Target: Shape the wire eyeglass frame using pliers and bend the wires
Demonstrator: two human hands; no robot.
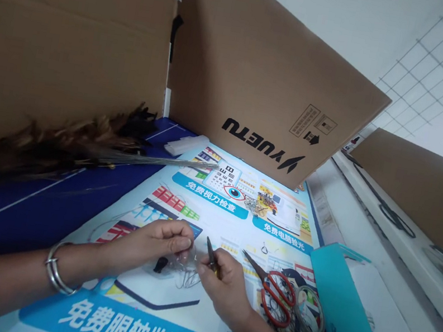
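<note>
My left hand (170, 241), a metal bangle (56, 270) on its wrist, is closed in a pinch on thin, clear-looking thread. Fine loops of thread (189, 278) hang between both hands. A small black piece (161, 265) is just below the left fingers; whether it is attached to the thread I cannot tell. My right hand (227, 286) is closed around a small dark pointed tool (211, 250), its tip pointing up and away. Most of that tool is hidden by the fingers. Right of this hand lie red-handled scissors (276, 297), blades towards the upper left.
A printed poster (129, 309) covers the table. A clear tape roll (310, 310) and teal box (348, 323) are at right. Brown feathers (59, 142) with long thin stems (162, 162) lie at left. Cardboard panels (238, 67) stand behind. A small wire tangle (255, 207) lies farther back.
</note>
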